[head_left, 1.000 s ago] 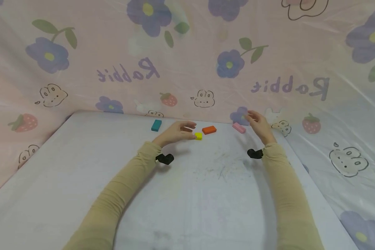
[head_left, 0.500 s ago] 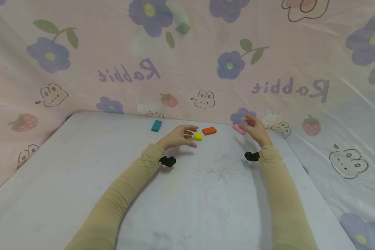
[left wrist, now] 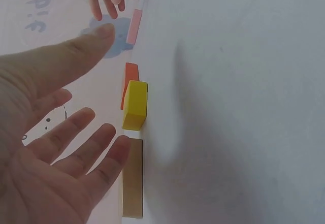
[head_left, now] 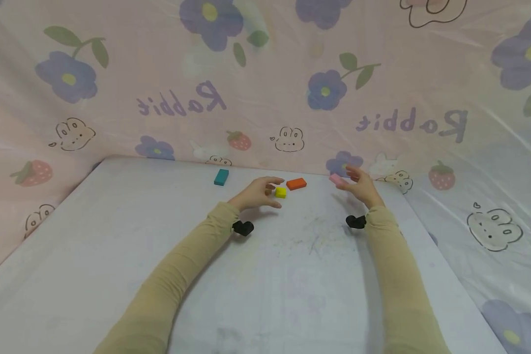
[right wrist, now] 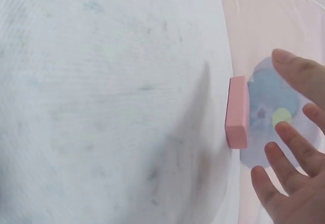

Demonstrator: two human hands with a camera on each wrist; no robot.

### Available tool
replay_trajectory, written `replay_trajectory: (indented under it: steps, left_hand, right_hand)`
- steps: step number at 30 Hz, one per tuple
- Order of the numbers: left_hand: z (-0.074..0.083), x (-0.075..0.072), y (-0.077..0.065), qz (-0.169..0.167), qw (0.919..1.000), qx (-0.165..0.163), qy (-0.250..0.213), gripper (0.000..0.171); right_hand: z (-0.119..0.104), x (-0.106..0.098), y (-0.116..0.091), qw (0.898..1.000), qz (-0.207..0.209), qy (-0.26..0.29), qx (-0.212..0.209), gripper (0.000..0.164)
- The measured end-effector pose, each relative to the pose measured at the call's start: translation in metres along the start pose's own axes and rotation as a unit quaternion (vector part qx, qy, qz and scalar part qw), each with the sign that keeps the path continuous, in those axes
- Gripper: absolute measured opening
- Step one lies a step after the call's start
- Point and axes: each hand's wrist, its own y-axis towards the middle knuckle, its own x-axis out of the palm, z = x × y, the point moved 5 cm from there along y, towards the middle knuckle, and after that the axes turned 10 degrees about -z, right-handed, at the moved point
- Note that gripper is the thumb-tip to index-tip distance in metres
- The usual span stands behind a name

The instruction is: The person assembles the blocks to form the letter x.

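Yellow blk [left wrist: 135, 101], pink blk [right wrist: 236, 109]: smooth, matt; tbl [head_left: 274, 280] matt, smudgy.

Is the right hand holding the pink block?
No, the right wrist view shows a visible gap between the right hand and the pink block.

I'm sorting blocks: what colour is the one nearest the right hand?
Pink block, clearest in the right wrist view.

Flower-and-rabbit-printed pink backdrop [head_left: 265, 69] behind a smudged white tabletop [head_left: 270, 290].
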Motion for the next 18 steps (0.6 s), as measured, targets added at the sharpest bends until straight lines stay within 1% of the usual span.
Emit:
replay_trajectory:
  steps: [4, 9, 18]
  left_hand:
    - [-0.001, 0.001, 0.002, 0.004, 0.9999, -0.005, 0.013, 0.080]
    - [-0.003, 0.002, 0.005, 0.002, 0.9998, -0.004, 0.019, 0.078]
    - [-0.005, 0.003, 0.011, 0.006, 0.9992, -0.018, 0.036, 0.072]
  right_hand:
    - [0.004, 0.001, 0.002, 1.000, -0.008, 0.005, 0.008, 0.078]
    - [0.012, 0.004, 0.007, 1.000, -0.016, 0.003, 0.023, 0.079]
    - [0.018, 0.007, 0.013, 0.999, -0.018, -0.007, 0.028, 0.080]
